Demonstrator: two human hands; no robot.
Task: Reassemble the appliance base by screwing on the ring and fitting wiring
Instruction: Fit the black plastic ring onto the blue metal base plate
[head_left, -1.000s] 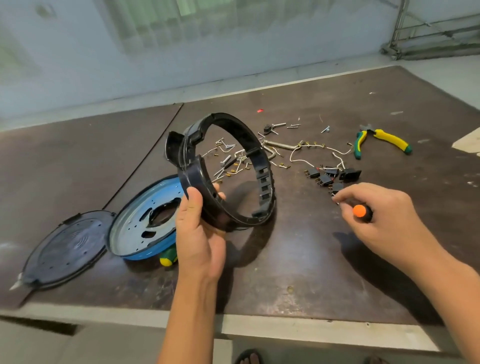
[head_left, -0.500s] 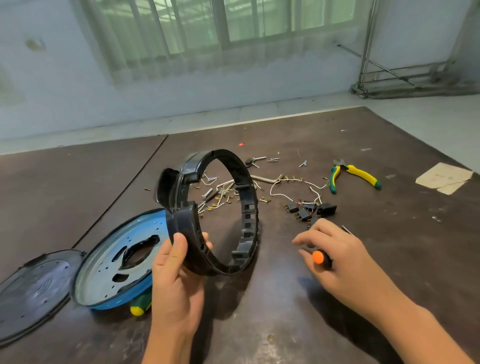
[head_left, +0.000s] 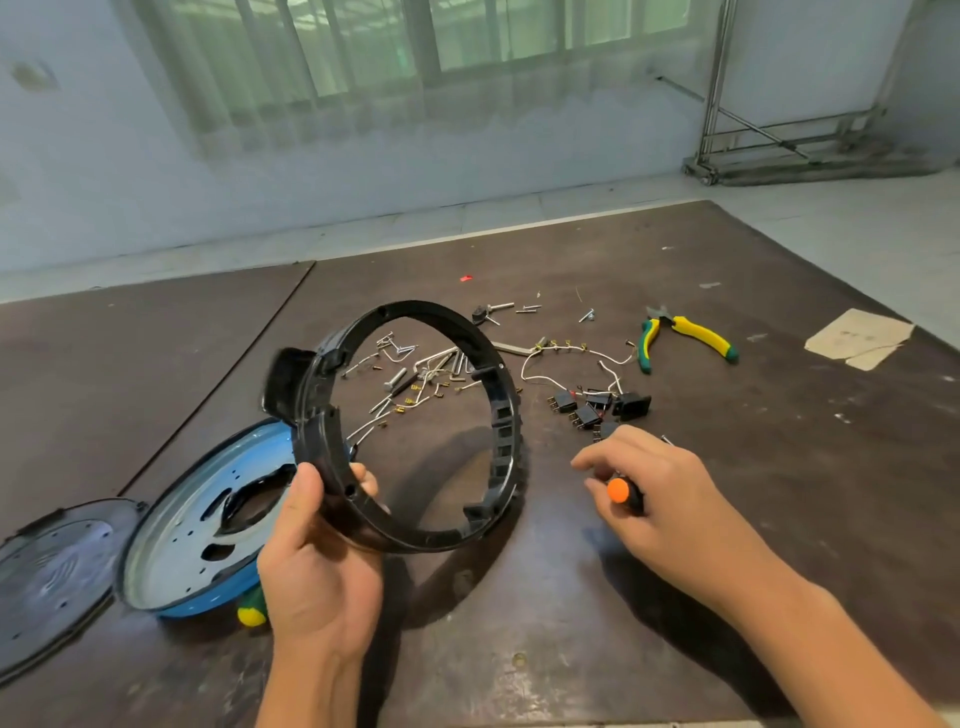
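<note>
My left hand (head_left: 317, 561) grips the lower left rim of a black plastic ring (head_left: 498, 410), holding it upright and tilted above the table. My right hand (head_left: 660, 499) is curled round a screwdriver with an orange-capped handle (head_left: 619, 491), just right of the ring. The round blue-rimmed metal base (head_left: 182, 540) lies face up to the left, partly behind my left hand. White wiring with black switches and connectors (head_left: 592, 402) lies behind my right hand. Loose screws and metal parts (head_left: 415, 374) show through the ring.
A dark round cover (head_left: 47, 577) lies at the far left beside the base. Yellow-green pliers (head_left: 685, 335) lie at the back right, with a scrap of cardboard (head_left: 857, 338) beyond. A green-yellow tool handle (head_left: 252, 613) pokes out under the base. The brown table's (head_left: 571, 649) far edge borders the floor.
The view has tilted upward, so everything sits lower in frame. My left hand keeps the ring raised, slightly turned. My right hand stays near the switches with the screwdriver.
</note>
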